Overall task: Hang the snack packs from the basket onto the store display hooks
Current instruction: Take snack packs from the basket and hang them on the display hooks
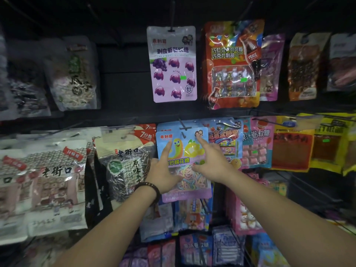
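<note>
A blue and pink candy pack (183,151) with a yellow worm cartoon sits at the front of a middle-row display hook (183,128). Its top hole lies right at the hook's tip. My left hand (163,171) grips the pack's left edge, with the index finger stretched up its front. My right hand (212,162) holds the right edge, its index finger reaching the top right corner. More packs of the same kind hang behind it. The basket is not in view.
Above hang a purple grape gummy pack (173,64) and a red cola-bottle pack (232,64). Sunflower seed bags (123,160) hang to the left, pink and yellow packs (256,143) to the right. More packs fill the rows below. A bare hook sticks out at upper left.
</note>
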Available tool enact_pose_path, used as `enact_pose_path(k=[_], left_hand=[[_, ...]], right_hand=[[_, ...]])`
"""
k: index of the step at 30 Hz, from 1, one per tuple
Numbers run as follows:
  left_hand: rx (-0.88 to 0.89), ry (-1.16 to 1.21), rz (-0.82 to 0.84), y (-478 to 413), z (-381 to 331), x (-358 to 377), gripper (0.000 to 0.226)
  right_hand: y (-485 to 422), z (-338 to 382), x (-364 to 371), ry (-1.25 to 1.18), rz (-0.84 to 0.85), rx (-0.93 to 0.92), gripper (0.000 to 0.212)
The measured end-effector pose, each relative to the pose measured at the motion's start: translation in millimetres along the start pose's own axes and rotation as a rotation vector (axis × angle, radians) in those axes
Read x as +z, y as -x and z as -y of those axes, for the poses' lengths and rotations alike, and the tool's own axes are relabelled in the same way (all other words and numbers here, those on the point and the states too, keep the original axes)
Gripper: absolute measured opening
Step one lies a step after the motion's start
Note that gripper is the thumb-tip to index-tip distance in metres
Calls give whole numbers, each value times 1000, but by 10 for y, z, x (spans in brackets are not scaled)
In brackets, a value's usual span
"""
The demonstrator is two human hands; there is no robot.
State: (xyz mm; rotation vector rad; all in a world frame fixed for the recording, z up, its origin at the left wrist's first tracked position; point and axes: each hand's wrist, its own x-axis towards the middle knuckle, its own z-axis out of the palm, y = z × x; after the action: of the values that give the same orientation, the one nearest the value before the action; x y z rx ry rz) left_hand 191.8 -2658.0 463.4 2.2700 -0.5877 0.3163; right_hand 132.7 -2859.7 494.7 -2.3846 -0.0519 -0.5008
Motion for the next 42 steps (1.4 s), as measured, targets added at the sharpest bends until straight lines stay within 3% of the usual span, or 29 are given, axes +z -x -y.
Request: enact_pose_path(k=[7, 12, 16, 25, 28, 33, 35, 39, 42], left_hand=[[42, 7, -53, 636, -15, 62, 93], [219, -39, -114, 1607, 284, 328, 43], [216, -84, 9, 2388, 881, 819, 30], [-163, -31, 395, 3820, 1965, 1910, 23], [-268, -33, 472, 4203, 2305, 2196, 20], [-357, -52, 609, 4323, 2406, 2371, 25], [-347, -41, 614, 4253, 2369, 2398, 21], [-342, -80, 671, 4231, 2448, 2415, 20], [-421, -108, 700, 4193, 2514, 2429, 23]], right_hand=[[569, -25, 108, 122, -92, -42, 91], [1376, -346, 653, 50, -222, -116, 44], [2180, -890, 1380, 8, -157, -67, 23], [3940, -2084, 2987, -136, 277, 836, 9], [4369, -2341, 3310, -116, 424, 1034, 28], [4469, -2598, 3749, -710, 124, 1551, 19], [4467, -2750, 3932, -826, 81, 1689, 20], [4429, -2974, 4135, -892, 154, 1810, 37], [4346, -3096, 4273, -959, 131, 1799, 36]])
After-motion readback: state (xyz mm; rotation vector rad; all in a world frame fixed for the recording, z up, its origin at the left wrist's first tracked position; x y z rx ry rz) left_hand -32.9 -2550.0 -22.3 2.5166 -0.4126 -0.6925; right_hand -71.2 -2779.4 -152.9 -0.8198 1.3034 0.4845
